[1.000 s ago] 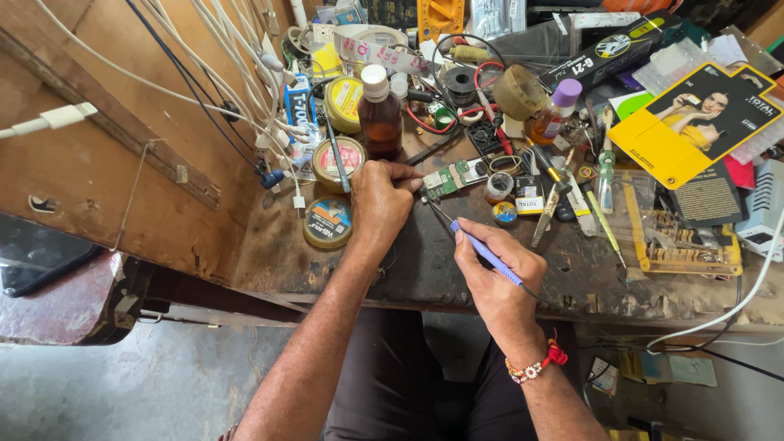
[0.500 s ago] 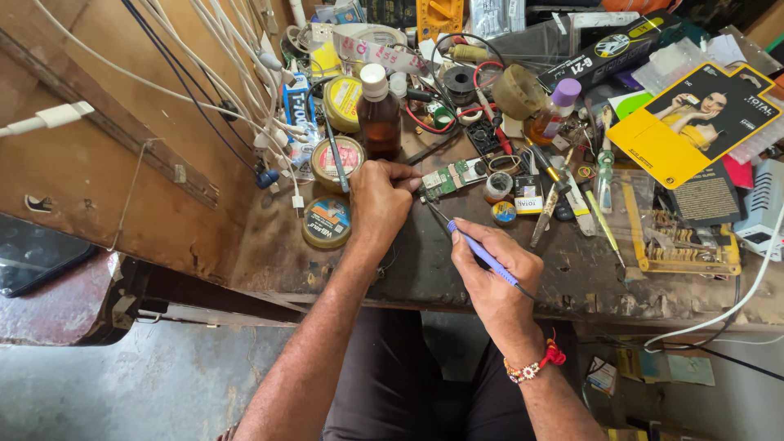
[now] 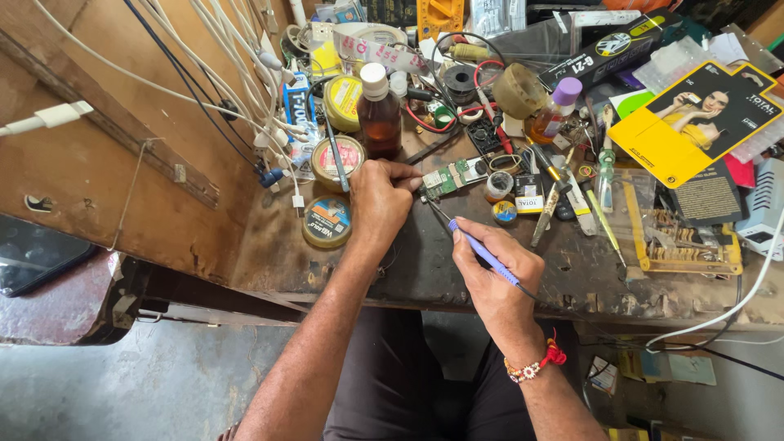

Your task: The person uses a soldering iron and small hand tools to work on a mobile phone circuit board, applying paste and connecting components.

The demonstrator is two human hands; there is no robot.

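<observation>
Both forearms reach up from the table's near edge, converging toward its middle. The left hand (image 3: 377,204) lies knuckles up, fingers curled, thumb and forefinger pinched forward. The right hand (image 3: 494,273) sits closer to the near edge, fingers closed in a pen-like grip, with a beaded red band at its wrist

Bright, even daylight fills the scene, with colours vivid and no harsh glare. Shadows are soft and short: a faint one lies under the left hand (image 3: 377,204) on the workbench (image 3: 425,269), and the space beneath the bench is dim. Focus is sharp across the centre. The wide lens bends straight lines towards the edges, stretching the corners noticeably.
</observation>
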